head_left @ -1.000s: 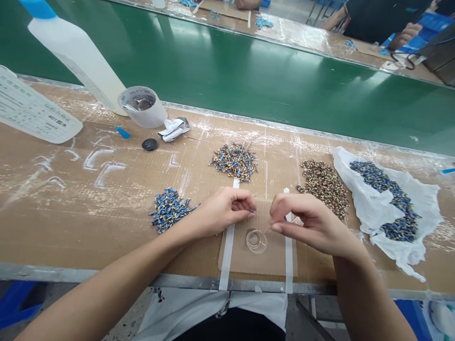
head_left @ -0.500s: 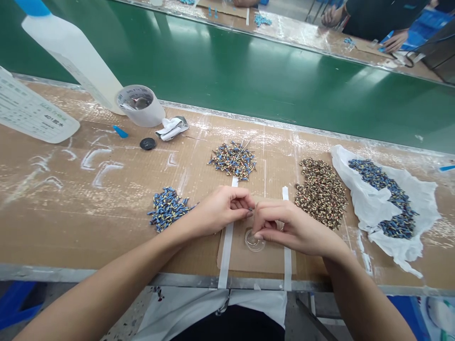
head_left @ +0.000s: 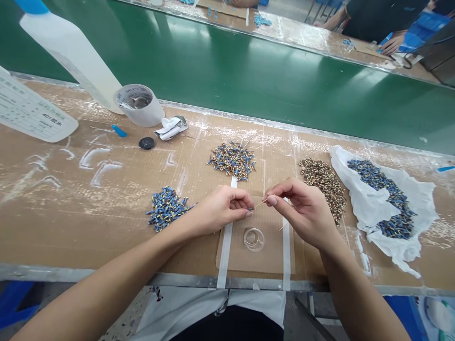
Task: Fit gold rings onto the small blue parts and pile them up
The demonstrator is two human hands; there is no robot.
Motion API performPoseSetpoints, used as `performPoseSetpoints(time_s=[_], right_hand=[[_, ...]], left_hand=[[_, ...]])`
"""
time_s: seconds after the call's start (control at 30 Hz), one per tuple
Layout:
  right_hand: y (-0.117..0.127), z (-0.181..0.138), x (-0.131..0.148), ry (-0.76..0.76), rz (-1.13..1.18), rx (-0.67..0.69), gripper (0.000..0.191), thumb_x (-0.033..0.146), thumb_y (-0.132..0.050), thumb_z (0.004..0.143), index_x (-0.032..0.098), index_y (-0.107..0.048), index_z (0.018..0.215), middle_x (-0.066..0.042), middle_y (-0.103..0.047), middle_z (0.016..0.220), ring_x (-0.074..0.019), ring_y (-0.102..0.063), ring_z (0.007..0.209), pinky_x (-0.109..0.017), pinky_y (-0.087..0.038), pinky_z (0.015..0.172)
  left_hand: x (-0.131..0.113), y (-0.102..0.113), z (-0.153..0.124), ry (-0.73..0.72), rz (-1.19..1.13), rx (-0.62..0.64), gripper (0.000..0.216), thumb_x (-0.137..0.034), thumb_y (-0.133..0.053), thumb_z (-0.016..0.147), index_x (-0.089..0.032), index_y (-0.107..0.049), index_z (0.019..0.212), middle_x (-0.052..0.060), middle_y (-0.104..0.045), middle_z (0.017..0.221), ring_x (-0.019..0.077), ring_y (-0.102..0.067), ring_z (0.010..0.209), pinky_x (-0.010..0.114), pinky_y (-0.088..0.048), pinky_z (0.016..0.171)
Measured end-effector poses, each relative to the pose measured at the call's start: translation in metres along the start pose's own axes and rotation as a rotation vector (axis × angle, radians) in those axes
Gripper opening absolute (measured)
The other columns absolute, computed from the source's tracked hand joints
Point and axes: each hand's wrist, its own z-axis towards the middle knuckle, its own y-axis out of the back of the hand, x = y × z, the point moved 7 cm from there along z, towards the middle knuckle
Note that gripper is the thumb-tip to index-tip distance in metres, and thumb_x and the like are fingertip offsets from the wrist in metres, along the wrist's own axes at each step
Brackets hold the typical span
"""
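My left hand pinches a small dark bluish piece between thumb and forefinger; most of it is hidden. In my right hand, closed thumb and forefinger grip a thin toothpick-like stick, its tip touching or very near that piece. Below the hands a small clear round cup stands on a cardboard pad. Beside my left forearm lies a pile of small blue-and-yellow parts. Beyond the hands is a pile of blue and brass-coloured parts. Right of my right hand lie small brass-coloured ring-like parts.
White cloth at right bears more blue parts. At left are two large white bottles, a tape roll with things inside, a black cap and crumpled wrapping. Past the green belt a co-worker's hand shows.
My right hand has moved up and right from above the clear cup, bringing the stick to the piece in my left hand. The cup now shows fully. My left hand stays nearly still.
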Motion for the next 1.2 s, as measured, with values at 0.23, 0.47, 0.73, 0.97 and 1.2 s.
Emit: performPoseSetpoints(time_s=[0.23,0.47,0.73,0.97,1.2], right_hand=[[-0.004,0.002,0.007,0.085,-0.111,0.016,0.006,0.022,-0.063,0.089,0.02,-0.061,0.084,-0.002,-0.068,0.079,-0.0144,-0.062,0.07,-0.028,-0.047,0.064],[-0.009,0.002,0.006,0.093,-0.119,0.038,0.004,0.021,-0.063,0.089,0.019,-0.061,0.086,-0.002,-0.069,0.079,-0.0132,-0.063,0.07,-0.026,-0.047,0.064],[-0.01,0.001,0.011,0.163,-0.21,0.026,0.004,0.019,-0.062,0.09,0.019,-0.061,0.086,-0.001,-0.069,0.078,-0.0117,-0.064,0.068,-0.024,-0.047,0.064],[-0.011,0.0,0.014,0.19,-0.207,0.031,0.005,0.017,-0.06,0.091,0.019,-0.06,0.087,0.0,-0.069,0.08,-0.0121,-0.064,0.072,-0.025,-0.047,0.067],[-0.013,-0.001,0.015,0.2,-0.182,0.061,0.004,0.016,-0.059,0.091,0.019,-0.06,0.089,-0.001,-0.069,0.084,-0.0132,-0.064,0.076,-0.025,-0.048,0.07]], left_hand=[[-0.001,-0.001,0.0,-0.008,-0.009,0.007,0.009,-0.021,-0.061,0.085,-0.014,-0.066,0.088,-0.001,-0.06,0.071,0.0097,-0.053,0.065,0.021,-0.041,0.061],[0.0,-0.001,-0.001,-0.011,-0.009,0.015,0.008,-0.021,-0.06,0.085,-0.014,-0.064,0.087,-0.001,-0.061,0.072,0.0107,-0.055,0.067,0.022,-0.041,0.062],[0.002,-0.001,0.0,-0.03,0.013,0.0,0.008,-0.022,-0.06,0.085,-0.015,-0.064,0.088,-0.001,-0.061,0.073,0.011,-0.056,0.068,0.022,-0.041,0.063],[0.001,-0.002,0.0,-0.038,-0.005,0.013,0.008,-0.021,-0.058,0.086,-0.015,-0.062,0.086,0.0,-0.062,0.077,0.0119,-0.056,0.072,0.023,-0.042,0.066],[-0.003,-0.002,-0.001,-0.058,-0.002,0.015,0.004,-0.018,-0.058,0.085,-0.015,-0.061,0.083,-0.002,-0.059,0.074,0.0104,-0.053,0.07,0.022,-0.04,0.065]])
